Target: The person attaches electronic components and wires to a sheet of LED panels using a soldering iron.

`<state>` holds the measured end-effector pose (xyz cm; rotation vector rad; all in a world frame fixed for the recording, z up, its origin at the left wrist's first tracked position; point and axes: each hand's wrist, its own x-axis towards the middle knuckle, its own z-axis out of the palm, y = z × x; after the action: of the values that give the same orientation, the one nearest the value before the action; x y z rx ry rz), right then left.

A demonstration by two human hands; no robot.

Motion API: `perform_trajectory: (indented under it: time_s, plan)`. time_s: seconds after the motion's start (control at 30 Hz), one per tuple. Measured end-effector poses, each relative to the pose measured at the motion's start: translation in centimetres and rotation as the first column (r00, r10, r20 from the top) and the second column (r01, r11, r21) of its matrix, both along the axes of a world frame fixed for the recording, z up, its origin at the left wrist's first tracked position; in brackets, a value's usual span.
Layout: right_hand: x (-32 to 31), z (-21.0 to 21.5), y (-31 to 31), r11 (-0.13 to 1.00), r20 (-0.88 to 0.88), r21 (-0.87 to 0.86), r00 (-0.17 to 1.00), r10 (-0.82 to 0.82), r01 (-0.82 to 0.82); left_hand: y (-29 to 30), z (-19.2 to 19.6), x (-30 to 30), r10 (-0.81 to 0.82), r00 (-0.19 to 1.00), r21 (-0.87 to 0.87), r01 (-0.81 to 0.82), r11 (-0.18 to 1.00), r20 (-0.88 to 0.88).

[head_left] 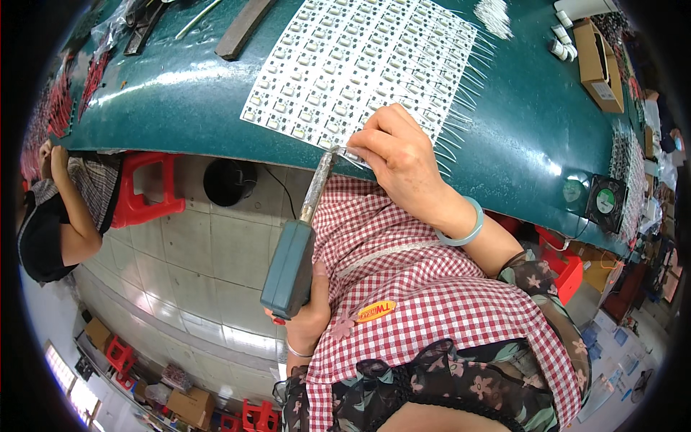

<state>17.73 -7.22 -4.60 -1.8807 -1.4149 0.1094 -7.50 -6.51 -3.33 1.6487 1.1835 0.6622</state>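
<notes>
My left hand (311, 311) is wrapped round the dark green body of a soldering gun (286, 268), held upright in front of the table edge. Its long, discoloured metal barrel reaches up to the near edge of a white panel of small circuit boards (327, 68). My right hand (407, 162) is closed in a pinch beside the tip, at that same edge. What its fingertips hold is mostly hidden. Rows of small components cover the panel, and thin white wires (461, 93) stick out along its right side.
The panel lies on a green table (173, 108). Beyond it are a dark bar (245, 29) and a pile of white wires (494, 18). A cardboard box (599, 68) and a small fan (606, 200) stand right. Another person's arm (78, 209) and a red stool (147, 189) are left.
</notes>
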Motion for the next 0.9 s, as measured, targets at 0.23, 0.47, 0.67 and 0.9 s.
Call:
perform_trajectory:
  time_s: [0.23, 0.47, 0.67, 0.9]
  plan:
    - [0.3, 0.0, 0.1, 1.000, 0.016, 0.016, 1.000, 0.014, -0.014, -0.5, -0.9, -0.6, 0.048, 0.990, -0.017, -0.046, 0.999, 0.136]
    - [0.4, 0.5, -0.1, 1.000, -0.007, 0.017, 1.000, 0.009, -0.009, 0.2, -0.5, 0.0, 0.000, 0.993, 0.000, 0.000, 1.000, 0.117]
    - [0.1, 3.0, -0.1, 0.997, -0.111, -0.058, 0.993, 0.037, -0.043, 4.3, 0.2, 1.3, 0.039, 0.994, 0.186, -0.058, 0.981, 0.103]
    - [1.1, 4.3, -0.7, 0.924, -0.036, -0.230, 0.952, 0.305, -0.305, 13.1, 6.8, 7.4, 0.175, 0.887, 0.461, -0.380, 0.802, 0.428]
